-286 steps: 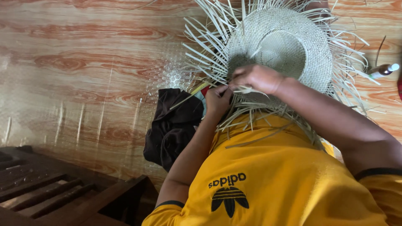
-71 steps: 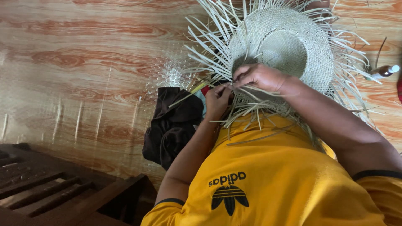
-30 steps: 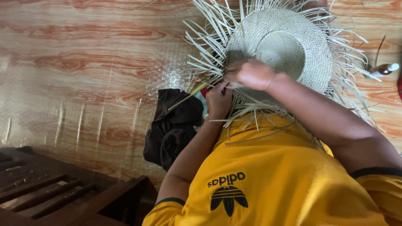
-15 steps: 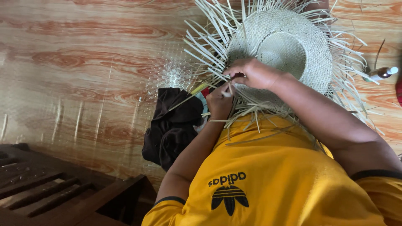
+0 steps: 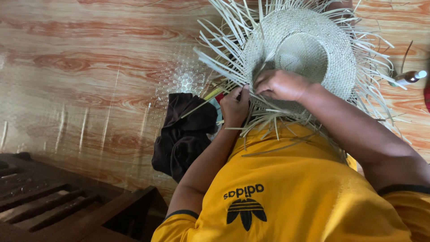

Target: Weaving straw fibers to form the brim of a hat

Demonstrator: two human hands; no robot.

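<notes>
Half-woven straw hat (image 5: 313,49) on the lap against the yellow shirt (image 5: 291,192), crown facing up, loose strands fanning out over the wood-pattern floor (image 5: 89,67). Left hand (image 5: 235,105) pinched shut on a straw strand (image 5: 210,101) at the brim edge; right hand (image 5: 282,84) curled and pressing on the weave just beside it. Dark cloth (image 5: 183,134) bunched left of the forearm, small bottle (image 5: 408,78) lying at far right.

Pale half-woven straw hat (image 5: 313,49), loose strands splaying from its brim
</notes>
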